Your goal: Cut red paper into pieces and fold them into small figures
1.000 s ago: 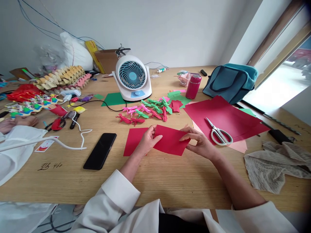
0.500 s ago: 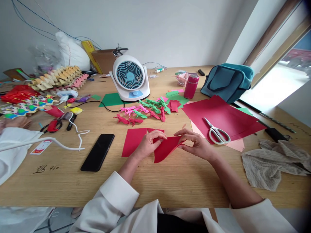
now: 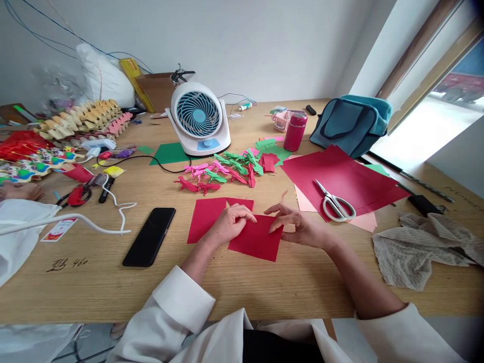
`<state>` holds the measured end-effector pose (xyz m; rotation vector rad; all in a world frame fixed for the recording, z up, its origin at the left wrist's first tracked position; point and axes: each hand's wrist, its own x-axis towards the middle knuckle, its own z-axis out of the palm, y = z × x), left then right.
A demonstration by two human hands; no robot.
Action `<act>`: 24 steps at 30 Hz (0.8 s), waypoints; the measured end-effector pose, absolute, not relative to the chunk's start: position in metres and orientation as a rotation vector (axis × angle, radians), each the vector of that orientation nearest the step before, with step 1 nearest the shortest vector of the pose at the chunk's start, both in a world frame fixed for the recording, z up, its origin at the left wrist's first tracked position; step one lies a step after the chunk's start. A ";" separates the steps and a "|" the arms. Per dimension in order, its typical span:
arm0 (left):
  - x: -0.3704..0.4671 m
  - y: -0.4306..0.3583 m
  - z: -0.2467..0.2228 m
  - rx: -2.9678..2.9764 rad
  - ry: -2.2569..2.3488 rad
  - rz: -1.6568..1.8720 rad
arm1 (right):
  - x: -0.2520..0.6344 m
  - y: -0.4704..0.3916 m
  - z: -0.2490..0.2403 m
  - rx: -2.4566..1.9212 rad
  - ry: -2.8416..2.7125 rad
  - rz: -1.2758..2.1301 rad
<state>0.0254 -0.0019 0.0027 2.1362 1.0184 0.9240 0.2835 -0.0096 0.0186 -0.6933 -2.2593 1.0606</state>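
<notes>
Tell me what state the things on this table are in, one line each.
Red sheet: spread out, left hand and right hand touching it.
Phone: lying flat, screen dark.
White-handled scissors: lying flat, blades look closed.
Fan: upright; running or not, unclear.
Pink flask: upright, lid on.
Blue bag: upright.
Cloth: crumpled.
Paper cutouts: loosely heaped.

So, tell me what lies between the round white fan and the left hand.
The head view shows pink, green and red paper cutouts, then flat red paper nearer the left hand.
</notes>
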 end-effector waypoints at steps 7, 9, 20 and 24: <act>0.024 -0.001 -0.001 2.107 1.022 0.950 | 0.286 -0.009 0.015 -0.704 -2.332 1.186; 0.024 0.000 -0.002 2.102 1.024 0.952 | 0.286 -0.010 0.016 -0.727 -2.332 1.234; 0.030 -0.005 0.005 2.124 1.057 0.896 | 0.286 -0.006 0.020 -0.766 -2.136 1.220; 0.030 -0.006 0.005 2.115 1.062 0.894 | 0.285 -0.005 0.021 -0.762 -2.065 1.182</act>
